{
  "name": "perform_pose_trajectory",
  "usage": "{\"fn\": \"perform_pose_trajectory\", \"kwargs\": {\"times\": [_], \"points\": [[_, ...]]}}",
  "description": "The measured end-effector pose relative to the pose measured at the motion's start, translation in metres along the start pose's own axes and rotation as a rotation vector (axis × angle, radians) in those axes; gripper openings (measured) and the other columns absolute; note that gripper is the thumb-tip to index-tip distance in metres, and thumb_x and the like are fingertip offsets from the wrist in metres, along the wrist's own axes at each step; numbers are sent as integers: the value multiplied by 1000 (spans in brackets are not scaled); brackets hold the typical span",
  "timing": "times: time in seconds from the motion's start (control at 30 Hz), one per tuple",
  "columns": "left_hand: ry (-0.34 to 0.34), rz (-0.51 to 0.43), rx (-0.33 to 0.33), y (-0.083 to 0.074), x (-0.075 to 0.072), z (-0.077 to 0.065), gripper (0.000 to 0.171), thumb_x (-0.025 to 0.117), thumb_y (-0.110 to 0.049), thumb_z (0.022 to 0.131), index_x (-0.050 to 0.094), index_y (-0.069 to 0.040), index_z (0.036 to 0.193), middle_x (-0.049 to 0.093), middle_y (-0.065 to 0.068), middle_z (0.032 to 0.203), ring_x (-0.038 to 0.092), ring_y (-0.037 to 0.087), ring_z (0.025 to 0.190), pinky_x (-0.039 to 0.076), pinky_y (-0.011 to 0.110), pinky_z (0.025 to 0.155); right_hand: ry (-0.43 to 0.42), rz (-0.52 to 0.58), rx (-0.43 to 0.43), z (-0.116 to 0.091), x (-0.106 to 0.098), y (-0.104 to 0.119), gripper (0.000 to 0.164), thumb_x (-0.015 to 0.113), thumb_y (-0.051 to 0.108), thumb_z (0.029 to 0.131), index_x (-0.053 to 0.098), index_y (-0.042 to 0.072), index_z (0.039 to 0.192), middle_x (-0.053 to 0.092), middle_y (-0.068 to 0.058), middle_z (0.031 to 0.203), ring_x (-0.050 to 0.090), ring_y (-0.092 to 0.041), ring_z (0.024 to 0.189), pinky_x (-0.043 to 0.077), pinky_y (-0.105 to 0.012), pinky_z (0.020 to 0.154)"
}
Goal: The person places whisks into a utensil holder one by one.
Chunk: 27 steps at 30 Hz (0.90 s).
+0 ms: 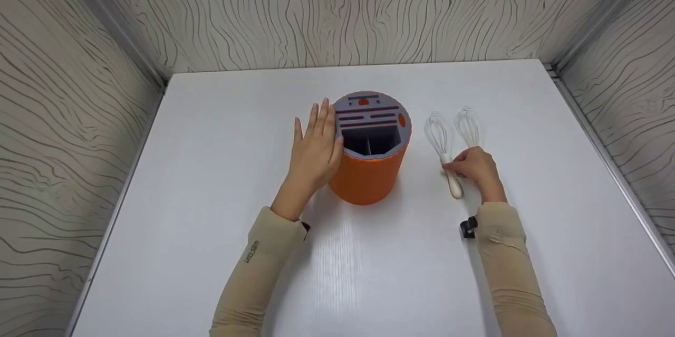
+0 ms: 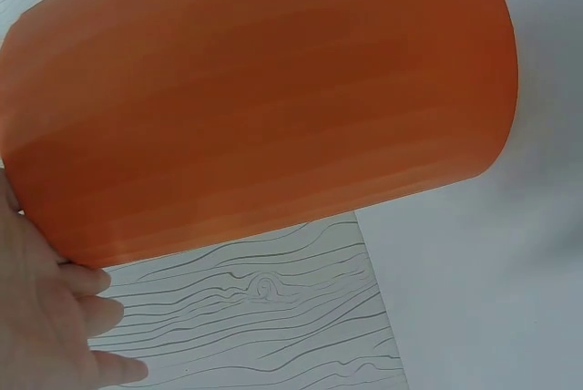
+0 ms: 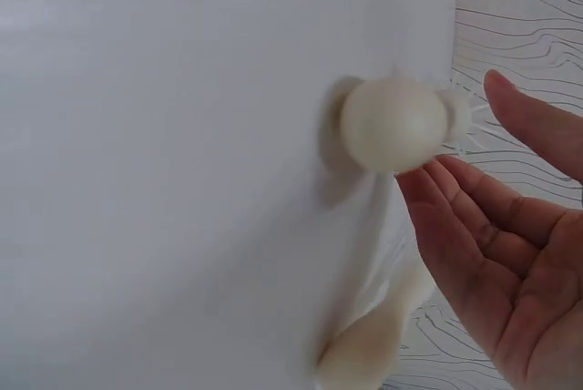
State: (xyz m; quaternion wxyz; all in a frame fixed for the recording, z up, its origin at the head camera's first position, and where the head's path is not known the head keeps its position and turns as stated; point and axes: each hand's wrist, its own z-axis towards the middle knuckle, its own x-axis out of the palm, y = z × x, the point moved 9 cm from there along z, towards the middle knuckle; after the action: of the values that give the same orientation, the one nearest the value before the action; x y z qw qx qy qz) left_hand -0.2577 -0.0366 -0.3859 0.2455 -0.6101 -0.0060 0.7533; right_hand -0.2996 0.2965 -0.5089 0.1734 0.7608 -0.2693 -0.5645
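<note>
An orange cylinder-shaped utensil holder (image 1: 366, 179) with a grey slotted top stands upright on the table. My left hand (image 1: 316, 150) lies against its left side, fingers extended. The left wrist view shows the holder's orange wall (image 2: 273, 89) and the left fingertips (image 2: 105, 317) beside it. To the right lie two wire whisks with pale handles. My right hand (image 1: 477, 165) is at the handle of the nearer whisk (image 1: 454, 184). In the right wrist view, its thumb (image 3: 537, 130) appears apart from the handle (image 3: 392, 126). The second whisk (image 1: 468, 128) lies partly hidden behind that hand.
A white table (image 1: 211, 168) spreads under everything. Wood-grain patterned panels (image 1: 343, 15) enclose it at the back and sides. The second whisk's handle (image 3: 364, 354) lies near the right fingers.
</note>
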Motion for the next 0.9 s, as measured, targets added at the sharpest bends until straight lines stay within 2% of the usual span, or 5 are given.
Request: {"fn": "perform_pose_trajectory", "kwargs": {"times": [0.23,0.4,0.6,0.9], "points": [[14,8,-9,0,0,1,59,29,-29,99,19,1,149,13,12,156,8,27,144,7,57,110,-3,86,32,8,9,-11,38,78,28,75,69,-6,90,63,2,67,54,-10,62,42,-24,57],[17,15,-9,0,0,1,59,30,-28,99,19,1,149,14,13,156,10,28,143,9,58,109,45,280,55,9,20,-16,32,78,19,75,67,-7,92,63,7,66,59,-5,61,47,-20,58],[22,11,-5,-1,-1,1,59,31,-28,99,20,2,149,15,13,156,11,28,143,10,58,109,131,484,50,9,32,-18,34,72,12,81,64,-13,102,69,3,71,64,-5,65,51,-20,61],[34,7,-8,0,-2,0,59,31,-28,99,19,2,149,13,13,156,8,28,143,7,58,110,206,644,64,12,38,-25,9,70,12,84,71,5,88,70,3,75,66,-6,70,53,-21,68]]}}
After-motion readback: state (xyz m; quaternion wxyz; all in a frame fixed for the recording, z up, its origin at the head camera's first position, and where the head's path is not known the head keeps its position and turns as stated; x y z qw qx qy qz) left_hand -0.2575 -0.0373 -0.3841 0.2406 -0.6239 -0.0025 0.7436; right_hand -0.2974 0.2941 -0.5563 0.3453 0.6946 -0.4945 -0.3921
